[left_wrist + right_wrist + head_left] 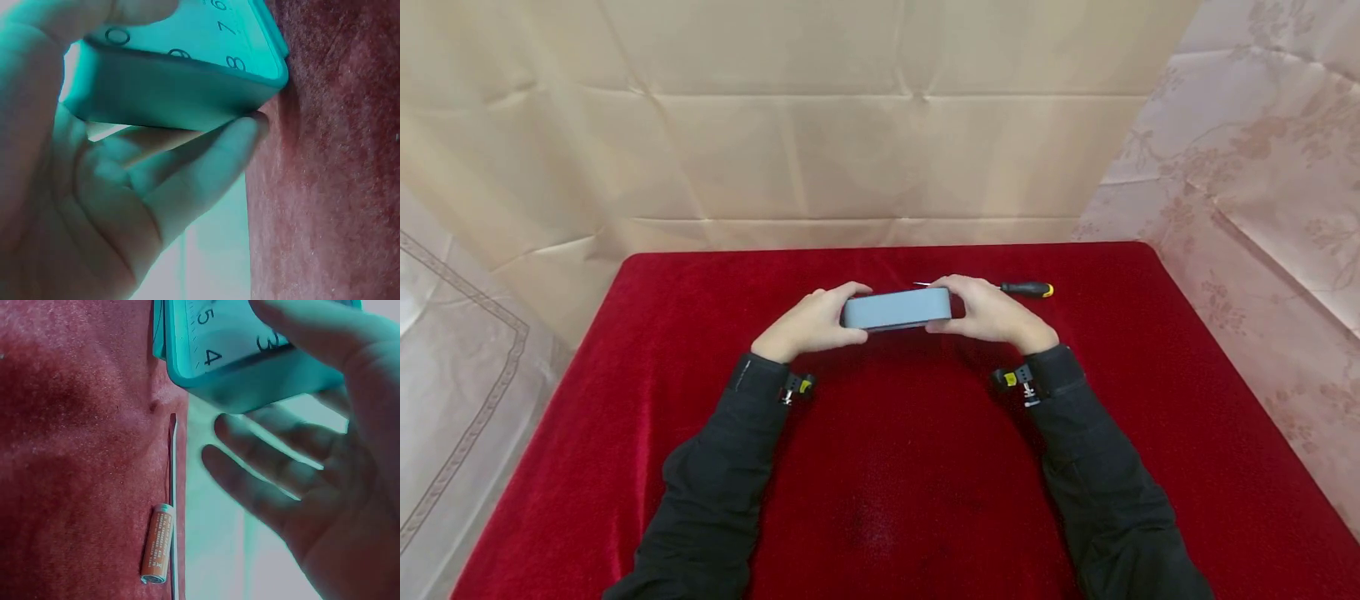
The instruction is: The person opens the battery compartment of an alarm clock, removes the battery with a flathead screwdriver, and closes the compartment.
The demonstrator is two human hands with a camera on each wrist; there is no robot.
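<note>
Mid-worktop (700, 467), I see clock (895, 309) held between left hand (808, 325) and right hand (992, 315), fingers grasping both ends. Advise even grip, thumbs clear of dial. Battery (157, 544) and screwdriver (1026, 289) lie behind; avoid knocking.

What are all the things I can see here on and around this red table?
Clock: one, pale blue-grey, square with printed numerals, held over the middle of the table.
Screwdriver: one, black and yellow handle, lying behind the right hand.
Battery: one, orange, lying beside the screwdriver's shaft.
Tablecloth: one, red velvet, covering the table.
Backdrop sheets: beige, creased, hanging behind and to the sides.
Left hand: grips the clock's left end.
Right hand: grips the clock's right end.
Sleeves: two, black.
</note>
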